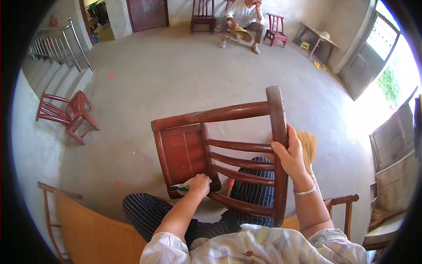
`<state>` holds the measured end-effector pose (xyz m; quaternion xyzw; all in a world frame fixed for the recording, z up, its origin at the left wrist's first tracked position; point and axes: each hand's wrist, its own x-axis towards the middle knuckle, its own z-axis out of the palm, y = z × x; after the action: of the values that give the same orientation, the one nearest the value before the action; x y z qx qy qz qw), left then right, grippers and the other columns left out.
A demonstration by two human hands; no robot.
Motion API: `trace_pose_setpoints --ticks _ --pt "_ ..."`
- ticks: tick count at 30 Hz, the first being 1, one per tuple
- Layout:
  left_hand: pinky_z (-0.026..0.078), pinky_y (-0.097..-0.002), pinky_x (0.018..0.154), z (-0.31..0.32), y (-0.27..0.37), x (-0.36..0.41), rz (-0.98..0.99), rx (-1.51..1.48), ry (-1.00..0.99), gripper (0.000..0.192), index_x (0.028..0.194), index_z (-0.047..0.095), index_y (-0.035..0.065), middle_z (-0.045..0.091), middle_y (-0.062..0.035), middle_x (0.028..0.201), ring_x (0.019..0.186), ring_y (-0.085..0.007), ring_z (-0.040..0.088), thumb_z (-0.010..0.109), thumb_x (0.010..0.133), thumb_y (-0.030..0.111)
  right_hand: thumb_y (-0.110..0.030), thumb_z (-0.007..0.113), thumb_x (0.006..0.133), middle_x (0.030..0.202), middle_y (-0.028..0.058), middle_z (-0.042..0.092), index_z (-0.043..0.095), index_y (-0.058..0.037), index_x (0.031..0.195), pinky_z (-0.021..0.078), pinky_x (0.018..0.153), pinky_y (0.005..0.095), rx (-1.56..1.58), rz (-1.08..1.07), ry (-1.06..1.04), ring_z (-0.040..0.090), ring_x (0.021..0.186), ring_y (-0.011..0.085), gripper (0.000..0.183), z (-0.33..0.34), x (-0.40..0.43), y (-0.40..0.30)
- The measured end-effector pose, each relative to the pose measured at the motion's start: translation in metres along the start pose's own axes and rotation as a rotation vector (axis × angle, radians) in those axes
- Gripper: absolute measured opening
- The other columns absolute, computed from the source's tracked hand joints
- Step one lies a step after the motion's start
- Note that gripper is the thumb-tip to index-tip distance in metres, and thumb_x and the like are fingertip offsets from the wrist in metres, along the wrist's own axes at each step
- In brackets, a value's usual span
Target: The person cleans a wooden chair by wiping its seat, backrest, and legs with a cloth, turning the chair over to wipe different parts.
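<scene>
A red-brown wooden chair (181,151) lies tilted before me, its seat to the left and its slatted backrest to the right. My right hand (291,153) grips the chair's top rail, thumb on the near face; a metal bangle circles that wrist. On the seat's near corner rests my left hand (199,185), closed over a crumpled pale cloth (182,187) with green marks. The lower backrest post passes over my lap in striped dark trousers.
Behind the raised chair stands a straw broom (306,145). Another red chair (74,112) is at left by the stairs (62,79). A wooden bench (89,227) is beneath me. Across the room a person (245,16) sits holding a straw hat (240,33).
</scene>
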<state>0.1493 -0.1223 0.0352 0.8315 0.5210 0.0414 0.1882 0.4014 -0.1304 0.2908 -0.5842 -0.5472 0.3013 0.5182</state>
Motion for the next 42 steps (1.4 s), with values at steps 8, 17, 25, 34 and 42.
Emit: trace_pose_setpoints --ticks 8,17,25,34,42 --pt "0.048 -0.0442 0.078 0.007 0.001 0.003 -0.019 -0.013 -0.003 0.015 0.083 0.063 0.0027 0.059 -0.0164 0.093 0.092 -0.0348 0.055 0.057 0.071 0.008 -0.005 0.058 0.081 0.089 0.0080 0.057 0.037 0.0068 0.126 0.0495 0.064 0.0258 0.009 0.022 -0.029 0.056 0.079 0.0109 0.051 0.001 0.000 -0.004" --pt "0.047 -0.0414 0.082 0.001 0.014 0.011 0.042 -0.124 0.003 0.013 0.082 0.061 0.0024 0.060 -0.0176 0.090 0.090 -0.0335 0.058 0.059 0.071 0.009 -0.001 0.054 0.082 0.090 0.0051 0.056 0.037 0.0030 0.126 0.0510 0.060 0.0233 0.076 0.034 -0.049 0.055 0.078 0.0090 0.048 0.002 0.001 -0.011" --pt "0.049 -0.0380 0.082 -0.003 0.008 0.011 -0.072 0.132 -0.271 0.019 0.086 0.068 0.0045 0.063 -0.0152 0.099 0.100 -0.0295 0.057 0.051 0.080 0.011 -0.003 0.056 0.081 0.090 0.0051 0.056 0.037 0.0027 0.126 0.0510 0.062 0.0238 0.007 -0.037 -0.055 0.055 0.077 0.0088 0.048 -0.003 -0.009 0.001" --pt "0.052 -0.0437 0.069 -0.036 -0.047 -0.024 -0.142 0.199 -0.219 0.015 0.082 0.067 0.0067 0.065 -0.0152 0.080 0.079 -0.0325 0.064 0.061 0.070 0.014 -0.005 0.057 0.080 0.085 0.0054 0.056 0.038 0.0039 0.125 0.0491 0.061 0.0240 0.079 -0.024 -0.021 0.053 0.071 0.0092 0.049 -0.002 -0.016 0.001" --pt "0.052 -0.0412 0.069 -0.031 -0.095 -0.046 -0.172 0.236 0.058 0.011 0.074 0.068 0.0053 0.064 -0.0167 0.077 0.073 -0.0324 0.064 0.061 0.070 0.013 -0.005 0.057 0.080 0.087 0.0063 0.057 0.039 0.0033 0.124 0.0502 0.061 0.0248 0.066 0.004 -0.037 0.055 0.073 0.0092 0.049 -0.003 -0.010 -0.002"
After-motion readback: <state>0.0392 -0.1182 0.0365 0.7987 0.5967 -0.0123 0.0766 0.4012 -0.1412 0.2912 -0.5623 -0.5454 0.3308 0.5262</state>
